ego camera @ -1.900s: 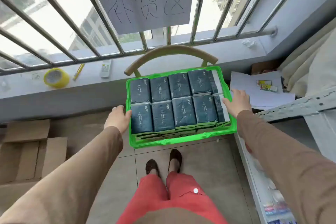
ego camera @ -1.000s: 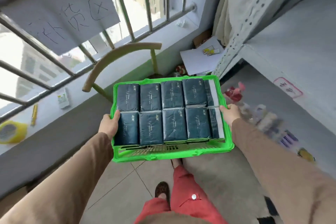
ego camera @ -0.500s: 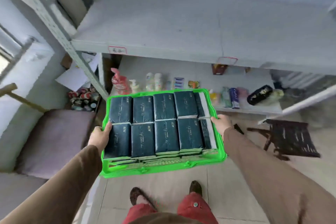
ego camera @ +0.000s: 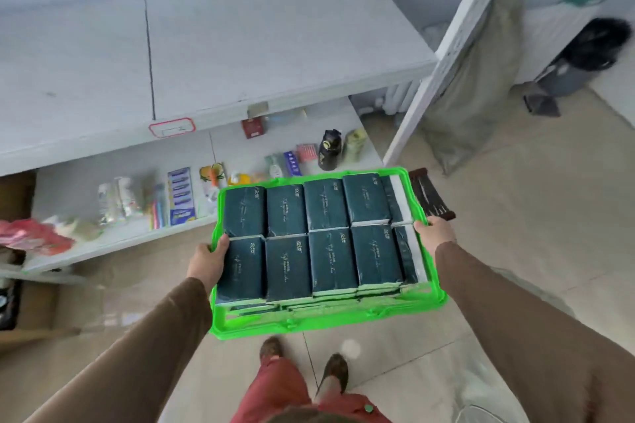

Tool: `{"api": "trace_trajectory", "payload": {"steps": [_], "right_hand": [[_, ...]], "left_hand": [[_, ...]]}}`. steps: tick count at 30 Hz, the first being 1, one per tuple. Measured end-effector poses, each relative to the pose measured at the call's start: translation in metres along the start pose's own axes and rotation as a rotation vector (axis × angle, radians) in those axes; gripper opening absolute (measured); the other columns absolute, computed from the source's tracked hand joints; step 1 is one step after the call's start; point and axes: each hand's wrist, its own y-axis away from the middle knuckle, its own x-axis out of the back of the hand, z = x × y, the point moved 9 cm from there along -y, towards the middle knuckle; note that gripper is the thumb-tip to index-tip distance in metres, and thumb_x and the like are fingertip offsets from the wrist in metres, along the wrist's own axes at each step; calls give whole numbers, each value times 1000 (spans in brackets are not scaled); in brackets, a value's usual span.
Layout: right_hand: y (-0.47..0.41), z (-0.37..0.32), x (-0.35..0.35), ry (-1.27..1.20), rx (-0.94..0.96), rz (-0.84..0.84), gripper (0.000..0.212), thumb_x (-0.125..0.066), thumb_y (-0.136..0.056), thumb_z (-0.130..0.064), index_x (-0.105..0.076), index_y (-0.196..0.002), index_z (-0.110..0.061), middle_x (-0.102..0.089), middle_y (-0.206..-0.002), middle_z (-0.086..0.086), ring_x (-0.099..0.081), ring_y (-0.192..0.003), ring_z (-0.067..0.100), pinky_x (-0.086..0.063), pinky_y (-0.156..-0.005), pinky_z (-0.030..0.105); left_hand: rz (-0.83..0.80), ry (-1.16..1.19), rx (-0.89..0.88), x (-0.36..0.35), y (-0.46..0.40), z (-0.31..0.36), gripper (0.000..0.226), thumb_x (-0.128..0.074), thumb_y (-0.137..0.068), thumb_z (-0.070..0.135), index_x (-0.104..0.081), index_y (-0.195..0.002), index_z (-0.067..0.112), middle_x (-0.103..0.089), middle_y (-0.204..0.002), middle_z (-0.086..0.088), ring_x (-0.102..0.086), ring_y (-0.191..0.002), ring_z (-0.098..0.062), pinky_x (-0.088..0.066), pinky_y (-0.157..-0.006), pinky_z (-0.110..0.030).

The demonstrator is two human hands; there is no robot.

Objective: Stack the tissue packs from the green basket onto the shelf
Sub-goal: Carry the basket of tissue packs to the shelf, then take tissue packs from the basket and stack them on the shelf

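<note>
I carry a bright green basket [ego camera: 309, 323] in front of me at waist height, above the floor. It is packed with several dark teal tissue packs [ego camera: 330, 257] lying flat in two rows, stacked in layers. My left hand [ego camera: 209, 259] grips the basket's left rim, thumb over the edge. My right hand [ego camera: 436, 232] grips the right rim. A wide white shelf [ego camera: 275, 45] lies ahead and above the basket, its top board bare.
A lower shelf board [ego camera: 113, 237] holds several small toiletries and a black bottle [ego camera: 329, 149]. A white upright post [ego camera: 443, 55] stands at the shelf's right end with a khaki cloth [ego camera: 481, 86] beside it. A cardboard box [ego camera: 31, 306] sits at left. My feet [ego camera: 305, 364] stand on tiled floor.
I lifted the basket off the chair by the window and turned right with it. The view now faces the right end of the shelf; both hands keep their grip.
</note>
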Motion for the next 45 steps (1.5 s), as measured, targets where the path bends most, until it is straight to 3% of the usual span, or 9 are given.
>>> {"api": "trace_trajectory", "payload": {"steps": [8,13,17,23,31,34,38,41,45], "right_hand": [[-128,41,100,-18,-86,62,34,-60,-96,-24,-69,-109,7,-69,-105,26,-65,-99,39,-48,-83,38],[-205,56,145,-17,-135,77,29,-60,-95,-18,-67,-107,8,-66,-98,25,-64,-100,39,-39,-75,34],[-274,63,170,0,-150,49,34,-59,-97,-17,-63,-117,10,-65,-110,27,-62,-108,41,-44,-85,38],[-400,83,179,-21,-122,-54,28,-61,-93,-16,-68,-108,8,-62,-90,18,-58,-84,29,-40,-75,34],[-512,98,152,-52,-85,-192,26,-64,-93,-17,-66,-108,4,-64,-96,19,-58,-88,27,-40,-77,33],[-531,110,128,-77,-99,-298,38,-72,-85,-27,-65,-112,-1,-67,-111,18,-62,-102,29,-45,-87,36],[-578,158,91,-113,-155,-379,94,-70,-58,-61,-54,-134,-9,-59,-134,12,-55,-123,29,-42,-106,44],[-534,116,110,-72,-161,-309,82,-69,-73,-55,-49,-139,-11,-54,-140,14,-51,-128,30,-40,-106,42],[-474,46,144,86,109,72,58,-58,-90,-25,-44,-143,-5,-48,-142,21,-41,-132,39,-34,-110,44]], "left_hand": [[-149,32,-18,-151,-17,114,59,-51,-97,50,-48,-124,-1,-56,-116,-17,-53,-99,-28,-38,-85,-35],[-166,14,-7,-224,-24,171,48,-53,-96,50,-49,-109,4,-58,-112,-17,-56,-100,-30,-42,-85,-37],[-151,37,25,-281,-25,206,44,-54,-96,47,-49,-107,4,-56,-102,-13,-53,-92,-26,-38,-77,-33],[-88,60,109,-366,-39,230,46,-53,-95,50,-51,-107,6,-59,-103,-12,-55,-91,-26,-39,-77,-33],[-53,155,216,-443,-71,228,47,-59,-94,47,-56,-107,2,-60,-97,-9,-56,-89,-24,-42,-74,-32],[-115,277,258,-459,-80,210,59,-68,-81,55,-58,-116,9,-66,-107,-8,-62,-92,-20,-49,-75,-35],[-188,408,304,-474,-95,181,72,-79,-63,57,-57,-121,19,-67,-120,-7,-63,-112,-25,-49,-99,-49],[-241,434,288,-474,-89,196,48,-74,-85,39,-57,-124,16,-66,-125,-8,-63,-113,-23,-48,-100,-44],[-151,157,205,-455,-94,208,81,-77,-69,63,-52,-130,16,-61,-129,-8,-59,-115,-24,-45,-102,-48]]}}
